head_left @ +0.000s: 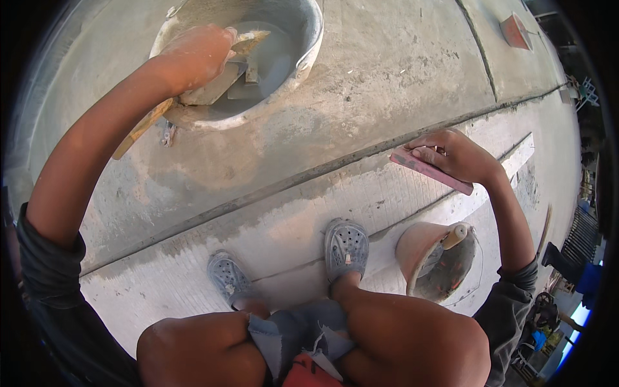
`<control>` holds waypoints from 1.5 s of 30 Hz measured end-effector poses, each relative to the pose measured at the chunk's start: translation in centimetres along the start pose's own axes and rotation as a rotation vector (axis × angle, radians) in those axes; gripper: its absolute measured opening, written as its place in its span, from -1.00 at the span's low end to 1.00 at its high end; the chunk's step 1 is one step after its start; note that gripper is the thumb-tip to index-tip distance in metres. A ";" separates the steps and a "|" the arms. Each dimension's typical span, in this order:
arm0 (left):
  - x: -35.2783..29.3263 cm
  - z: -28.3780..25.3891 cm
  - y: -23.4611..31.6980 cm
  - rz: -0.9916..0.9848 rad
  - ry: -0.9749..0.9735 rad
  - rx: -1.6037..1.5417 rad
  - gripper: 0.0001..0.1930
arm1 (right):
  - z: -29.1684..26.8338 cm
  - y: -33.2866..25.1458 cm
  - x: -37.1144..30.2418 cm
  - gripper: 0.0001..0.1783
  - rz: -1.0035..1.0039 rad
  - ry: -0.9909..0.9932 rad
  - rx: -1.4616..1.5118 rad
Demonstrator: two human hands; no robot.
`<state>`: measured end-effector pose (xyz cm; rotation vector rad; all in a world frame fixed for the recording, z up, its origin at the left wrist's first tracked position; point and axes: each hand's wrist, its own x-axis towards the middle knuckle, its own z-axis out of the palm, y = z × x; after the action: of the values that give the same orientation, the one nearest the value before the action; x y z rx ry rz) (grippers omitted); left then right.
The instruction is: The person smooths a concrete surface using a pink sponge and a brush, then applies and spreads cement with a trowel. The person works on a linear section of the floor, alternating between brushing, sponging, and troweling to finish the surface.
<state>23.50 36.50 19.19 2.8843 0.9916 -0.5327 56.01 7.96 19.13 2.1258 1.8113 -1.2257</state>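
Observation:
At the upper left, my left hand point(200, 57) is closed over the wide grey-crusted bucket point(308, 48). Between its fingers is what looks like a brush with tan, frayed bristles point(256, 42). Below that hand, a flat trowel-like blade point(209, 90) lies in the bucket, beside murky grey water point(277, 61). A wooden handle point(143, 129) sticks out over the bucket's near-left rim. On the right, my right hand point(454, 155) grips a pinkish-red hand float point(433, 171), its long flat base tilted down to the right above the pale slab. The float's handle is mostly hidden by my fingers.
By my right foot stands a small mortar-stained bucket point(412, 248) with a light-coloured tool handle point(455, 236) in it. A pale straight board point(519, 155) lies beyond it. A groove point(284, 177) crosses the concrete. A reddish bucket point(516, 32) sits at the far right.

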 end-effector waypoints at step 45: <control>-17.2 5.8 14.5 -0.100 -0.453 -2.063 -0.46 | 12.8 -7.4 -1.9 -0.74 -0.192 0.298 1.835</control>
<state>17.86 13.95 18.54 0.8261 0.7099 0.0273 43.17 1.74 14.73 2.6316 0.5748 -3.6165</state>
